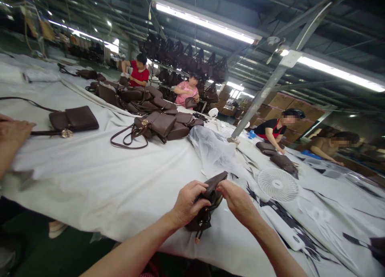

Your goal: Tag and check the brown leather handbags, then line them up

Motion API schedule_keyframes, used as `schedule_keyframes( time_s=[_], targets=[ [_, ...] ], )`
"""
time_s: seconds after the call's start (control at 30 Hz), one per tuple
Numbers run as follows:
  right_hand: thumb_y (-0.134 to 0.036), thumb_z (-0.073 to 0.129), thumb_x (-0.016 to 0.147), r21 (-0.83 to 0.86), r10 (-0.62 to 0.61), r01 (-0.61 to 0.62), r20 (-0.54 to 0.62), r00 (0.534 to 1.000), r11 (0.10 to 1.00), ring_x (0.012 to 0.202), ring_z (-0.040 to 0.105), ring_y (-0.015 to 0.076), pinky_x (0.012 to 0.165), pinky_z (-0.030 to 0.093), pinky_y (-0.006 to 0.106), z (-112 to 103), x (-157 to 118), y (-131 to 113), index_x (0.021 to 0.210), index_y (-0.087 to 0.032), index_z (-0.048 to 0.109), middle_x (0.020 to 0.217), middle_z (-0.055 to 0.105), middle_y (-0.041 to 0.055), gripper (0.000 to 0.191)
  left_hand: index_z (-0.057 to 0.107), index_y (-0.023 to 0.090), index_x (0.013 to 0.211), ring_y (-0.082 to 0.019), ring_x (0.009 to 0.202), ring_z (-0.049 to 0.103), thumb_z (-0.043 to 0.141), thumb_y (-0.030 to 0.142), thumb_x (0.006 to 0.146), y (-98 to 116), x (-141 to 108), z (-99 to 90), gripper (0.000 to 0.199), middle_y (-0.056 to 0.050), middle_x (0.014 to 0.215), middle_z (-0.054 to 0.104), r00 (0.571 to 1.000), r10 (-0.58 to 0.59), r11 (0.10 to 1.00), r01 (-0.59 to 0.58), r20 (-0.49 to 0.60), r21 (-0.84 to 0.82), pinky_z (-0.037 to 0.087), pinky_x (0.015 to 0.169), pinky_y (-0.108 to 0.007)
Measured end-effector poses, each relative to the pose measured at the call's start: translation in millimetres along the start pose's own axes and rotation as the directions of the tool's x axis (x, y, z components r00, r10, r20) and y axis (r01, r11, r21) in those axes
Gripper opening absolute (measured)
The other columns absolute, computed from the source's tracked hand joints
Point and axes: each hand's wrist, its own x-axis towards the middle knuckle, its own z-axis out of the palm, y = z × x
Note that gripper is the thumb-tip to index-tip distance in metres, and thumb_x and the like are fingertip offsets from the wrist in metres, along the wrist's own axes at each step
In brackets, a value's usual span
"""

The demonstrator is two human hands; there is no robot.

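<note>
Near the table's front edge, a dark brown handbag [207, 205] is between my two hands. My left hand [189, 201] is closed on the bag's upper left side, its thumb against the opening. Opposite it, my right hand [236, 197] pinches the top right edge by the raised flap. A dark cord with a gold-coloured tip hangs from the bag's front. What lies inside the bag is hidden from me.
A white fan [278, 185] lies on the white-covered table [120, 189] to the right. Ahead are clear plastic sheeting [210, 148], a metal post [260, 100] and piled brown bags [162, 124]. A co-worker's hand [15, 136] reaches toward another bag [75, 118] at left.
</note>
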Motion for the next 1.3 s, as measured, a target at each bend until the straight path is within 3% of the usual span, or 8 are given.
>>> schedule_keyframes(
  time_s=[0.17,0.3,0.4,0.57,0.87,1.0,1.17,1.3],
  targets=[
    [-0.030,0.035,0.094,0.232,0.016,-0.034,0.079,0.997,0.972,0.059,0.053,0.0158,0.056,0.039,0.028,-4,-1,-15,0.070,-0.023,0.051,0.065,0.060,0.0011,0.030,0.060,0.020,0.109,-0.022,0.097,0.060,0.063,0.027,0.084,-2,-7,2.0,0.025,-0.006,0.103,0.066,0.992,-0.116,0.992,0.114,0.041,0.052,0.046,0.090,-0.036],
    [-0.041,0.032,0.095,0.312,0.119,-0.146,0.106,0.987,0.939,0.052,0.049,0.0148,0.052,0.037,0.027,-2,-4,-14,0.064,-0.024,0.045,0.057,0.055,-0.0005,0.037,0.040,0.019,0.136,-0.026,0.121,0.049,0.066,0.023,0.080,-2,-16,15.1,0.062,-0.012,0.134,0.052,0.985,-0.148,0.989,0.146,0.084,0.030,0.038,0.104,-0.043],
    [-0.045,0.034,0.094,0.340,0.124,-0.162,0.132,0.984,0.926,0.051,0.049,0.0151,0.052,0.037,0.027,-1,-6,-9,0.065,-0.024,0.046,0.057,0.054,-0.0012,0.038,0.036,0.018,0.137,-0.029,0.121,0.049,0.078,0.022,0.066,0,-18,27.2,0.082,-0.013,0.135,0.051,0.969,-0.242,0.970,0.243,0.041,-0.007,0.039,0.104,-0.044],
    [-0.045,0.036,0.094,0.371,0.062,-0.110,0.139,0.988,0.922,0.051,0.047,0.0144,0.051,0.035,0.026,-5,-5,-19,0.061,-0.024,0.045,0.055,0.052,-0.0013,0.041,0.050,0.020,0.121,-0.023,0.102,0.059,0.068,0.018,0.075,1,-9,30.0,0.049,-0.007,0.114,0.063,0.956,-0.286,0.952,0.292,0.069,-0.095,0.047,0.091,-0.037],
    [-0.030,0.033,0.096,0.248,-0.065,0.052,0.046,0.997,0.967,0.055,0.049,0.0144,0.054,0.034,0.026,11,2,-44,0.063,-0.023,0.040,0.059,0.054,0.0001,0.034,0.053,0.018,0.122,-0.024,0.106,0.060,0.063,0.020,0.079,-4,-1,-6.3,0.044,-0.009,0.116,0.064,0.969,-0.179,0.978,0.194,0.171,-0.074,0.046,0.091,-0.033],
    [-0.030,0.030,0.094,0.204,0.041,-0.055,0.070,0.997,0.977,0.055,0.052,0.0158,0.054,0.035,0.027,24,13,-44,0.067,-0.023,0.043,0.059,0.056,0.0018,0.031,0.055,0.016,0.111,-0.019,0.091,0.061,0.063,0.012,0.073,-12,5,-18.1,0.039,-0.005,0.101,0.065,0.945,-0.265,0.956,0.284,0.194,-0.078,0.047,0.080,-0.029],
    [-0.031,0.040,0.089,0.212,0.126,-0.150,0.124,0.984,0.966,0.056,0.057,0.0174,0.055,0.038,0.028,12,28,-44,0.068,-0.022,0.052,0.060,0.061,0.0024,0.026,0.050,0.017,0.112,-0.017,0.086,0.058,0.066,0.010,0.070,-16,13,-22.6,0.046,-0.002,0.097,0.063,0.930,-0.289,0.945,0.315,0.227,-0.086,0.045,0.077,-0.027],
    [-0.038,0.045,0.088,0.528,0.266,-0.367,0.259,0.929,0.766,0.046,0.056,0.0140,0.041,0.039,0.022,13,27,-49,0.067,-0.023,0.051,0.056,0.059,-0.0013,0.026,0.051,0.017,0.112,-0.016,0.083,0.057,0.065,0.013,0.072,-17,10,-22.1,0.042,-0.001,0.094,0.062,0.937,-0.271,0.942,0.305,0.219,-0.140,0.045,0.075,-0.026]
  ],
)
